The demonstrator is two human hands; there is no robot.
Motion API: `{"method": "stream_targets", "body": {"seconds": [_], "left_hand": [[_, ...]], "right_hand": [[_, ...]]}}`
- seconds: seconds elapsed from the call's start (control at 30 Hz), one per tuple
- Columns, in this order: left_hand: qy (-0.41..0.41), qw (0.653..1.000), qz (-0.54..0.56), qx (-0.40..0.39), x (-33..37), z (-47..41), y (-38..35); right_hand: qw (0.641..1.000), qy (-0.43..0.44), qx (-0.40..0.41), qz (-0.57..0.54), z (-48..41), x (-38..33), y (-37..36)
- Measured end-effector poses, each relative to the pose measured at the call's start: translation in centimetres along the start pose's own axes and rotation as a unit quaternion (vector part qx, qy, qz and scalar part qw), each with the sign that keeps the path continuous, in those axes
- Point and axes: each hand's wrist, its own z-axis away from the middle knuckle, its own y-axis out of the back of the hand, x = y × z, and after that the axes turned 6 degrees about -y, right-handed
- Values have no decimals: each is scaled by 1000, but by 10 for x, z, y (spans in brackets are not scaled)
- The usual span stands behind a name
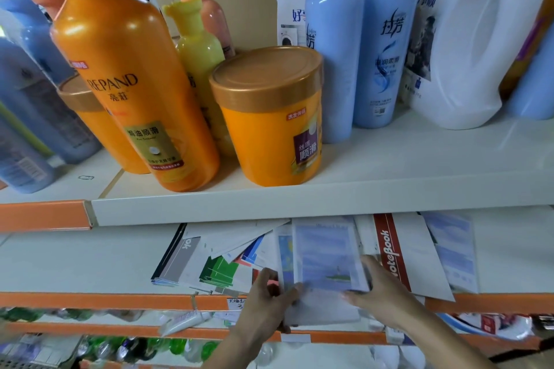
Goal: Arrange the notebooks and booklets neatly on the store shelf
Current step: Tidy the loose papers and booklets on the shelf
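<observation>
A loose pile of notebooks and booklets lies on the lower white shelf (84,260). A pale blue booklet (325,255) with a sky picture sits in the middle, its near end sticking out past the shelf's orange edge. My left hand (266,299) grips its left edge and my right hand (380,287) holds its right edge. To the right lies a white notebook with a red "NoteBook" stripe (392,252), with another pale blue booklet (455,255) beyond it. To the left sit a green-and-white booklet (221,272) and a grey-covered notebook (177,260).
The upper shelf (329,198) overhangs the pile and carries orange shampoo bottles (126,75), an orange tub (269,117), blue bottles (335,48) and a white jug (473,39). Below are shelves with green bottles (144,347) and packets.
</observation>
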Motion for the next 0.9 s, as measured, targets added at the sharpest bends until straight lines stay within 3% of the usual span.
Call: {"method": "stream_targets", "body": {"seconds": [0.13, 0.43, 0.6, 0.9], "left_hand": [[-25, 1000, 1, 17, -9, 3, -13], [-21, 996, -9, -83, -26, 10, 1], [-22, 997, -24, -77, -21, 16, -1], [-66, 995, -13, -74, -24, 10, 16]], "right_hand": [[1000, 20, -21, -9, 6, -1, 2], [998, 2, -35, -55, 14, 9, -4], [990, -26, 20, -135, 15, 7, -10], [977, 29, -10, -212, 21, -12, -13]]}}
